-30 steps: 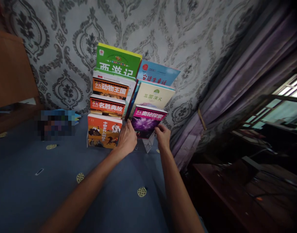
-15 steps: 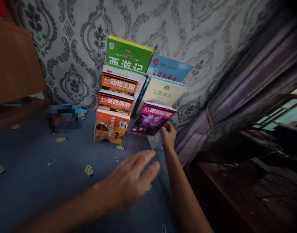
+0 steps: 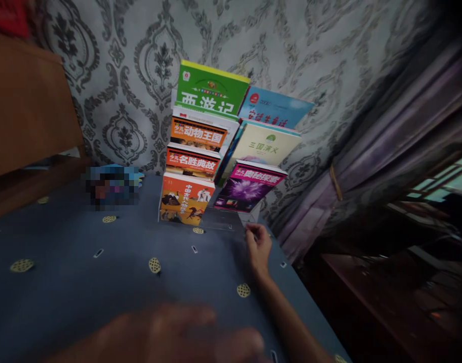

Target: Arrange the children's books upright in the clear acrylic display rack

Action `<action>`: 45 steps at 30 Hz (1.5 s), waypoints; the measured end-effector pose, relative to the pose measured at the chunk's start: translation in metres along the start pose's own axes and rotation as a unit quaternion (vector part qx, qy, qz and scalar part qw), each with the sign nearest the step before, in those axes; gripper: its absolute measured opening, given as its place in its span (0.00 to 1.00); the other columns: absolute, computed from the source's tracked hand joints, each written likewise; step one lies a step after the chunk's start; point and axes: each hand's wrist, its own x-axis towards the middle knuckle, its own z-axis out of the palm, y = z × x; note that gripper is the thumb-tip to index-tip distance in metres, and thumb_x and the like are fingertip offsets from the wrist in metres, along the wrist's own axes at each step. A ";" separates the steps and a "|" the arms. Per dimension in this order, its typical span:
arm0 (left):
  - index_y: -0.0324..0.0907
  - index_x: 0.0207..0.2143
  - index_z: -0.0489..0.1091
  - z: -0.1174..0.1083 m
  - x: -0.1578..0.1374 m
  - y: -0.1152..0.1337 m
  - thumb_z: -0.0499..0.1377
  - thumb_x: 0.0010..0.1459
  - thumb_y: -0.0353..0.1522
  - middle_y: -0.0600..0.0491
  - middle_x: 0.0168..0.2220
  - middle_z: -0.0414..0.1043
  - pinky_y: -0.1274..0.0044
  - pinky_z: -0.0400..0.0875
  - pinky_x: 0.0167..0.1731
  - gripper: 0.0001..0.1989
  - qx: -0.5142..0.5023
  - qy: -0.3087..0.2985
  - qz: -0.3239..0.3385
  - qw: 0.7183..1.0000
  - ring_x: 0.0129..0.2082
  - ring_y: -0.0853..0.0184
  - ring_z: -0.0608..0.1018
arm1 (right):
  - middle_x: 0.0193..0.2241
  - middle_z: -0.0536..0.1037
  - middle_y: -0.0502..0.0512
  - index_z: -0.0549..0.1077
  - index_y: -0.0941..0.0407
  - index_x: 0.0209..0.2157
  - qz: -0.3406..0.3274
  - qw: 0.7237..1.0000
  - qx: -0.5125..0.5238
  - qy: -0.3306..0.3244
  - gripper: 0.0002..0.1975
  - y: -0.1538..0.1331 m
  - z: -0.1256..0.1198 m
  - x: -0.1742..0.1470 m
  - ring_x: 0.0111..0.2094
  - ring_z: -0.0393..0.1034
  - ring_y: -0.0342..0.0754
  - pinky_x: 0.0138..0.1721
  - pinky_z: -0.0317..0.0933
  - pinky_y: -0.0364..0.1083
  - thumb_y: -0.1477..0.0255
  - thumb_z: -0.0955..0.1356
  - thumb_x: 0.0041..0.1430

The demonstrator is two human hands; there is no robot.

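A clear stand [image 3: 225,222] holds several upright books in two stepped columns. In front on the left is an orange book [image 3: 187,201]; in front on the right is a purple book [image 3: 249,186]. Just below the stand's right front corner is my right hand [image 3: 259,249], fingers curled inward, with nothing visible in them. Whether it touches the stand, I cannot tell. My left hand [image 3: 166,330] is low at the bottom edge, smeared by motion, its thumb and fingers apart and nothing in it. Behind the front row stand a green book [image 3: 213,88] and a cream book [image 3: 266,143].
The stand rests on a dark blue patterned surface [image 3: 125,282] against a wallpapered wall [image 3: 140,50]. A blurred-out pile [image 3: 112,184] lies to its left, near a wooden cabinet [image 3: 26,101]. Purple curtains [image 3: 314,201] hang at right, above a dark red-brown piece of furniture [image 3: 359,297].
My right hand has come down from beside the purple book to below the stand's corner. My left hand has drawn back toward the bottom edge. The view has shifted slightly left.
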 end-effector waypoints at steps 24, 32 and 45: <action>0.22 0.61 0.61 -0.009 -0.030 -0.235 0.53 0.62 0.25 0.18 0.55 0.68 0.55 0.70 0.51 0.26 0.258 -0.137 -0.458 0.840 0.56 0.42 0.75 | 0.29 0.78 0.54 0.76 0.51 0.33 -0.182 0.906 -0.075 -0.374 0.12 -0.047 0.029 -0.065 0.30 0.75 0.51 0.32 0.69 0.48 0.75 0.62 0.60; 0.31 0.60 0.69 0.005 -0.069 -0.100 0.48 0.61 0.20 0.26 0.58 0.70 0.54 0.74 0.51 0.26 0.239 -0.185 -0.352 0.886 0.58 0.43 0.75 | 0.32 0.79 0.54 0.77 0.50 0.34 -0.193 0.903 -0.067 -0.379 0.12 -0.042 0.032 -0.066 0.33 0.76 0.51 0.36 0.70 0.49 0.74 0.62 0.59; 0.39 0.50 0.75 -0.013 -0.043 -0.026 0.55 0.67 0.42 0.41 0.51 0.78 0.62 0.77 0.45 0.19 0.093 -0.186 -0.233 0.950 0.50 0.52 0.78 | 0.39 0.80 0.56 0.77 0.53 0.42 -0.269 0.875 0.013 -0.403 0.15 -0.089 0.059 -0.102 0.42 0.75 0.52 0.46 0.71 0.54 0.79 0.61 0.63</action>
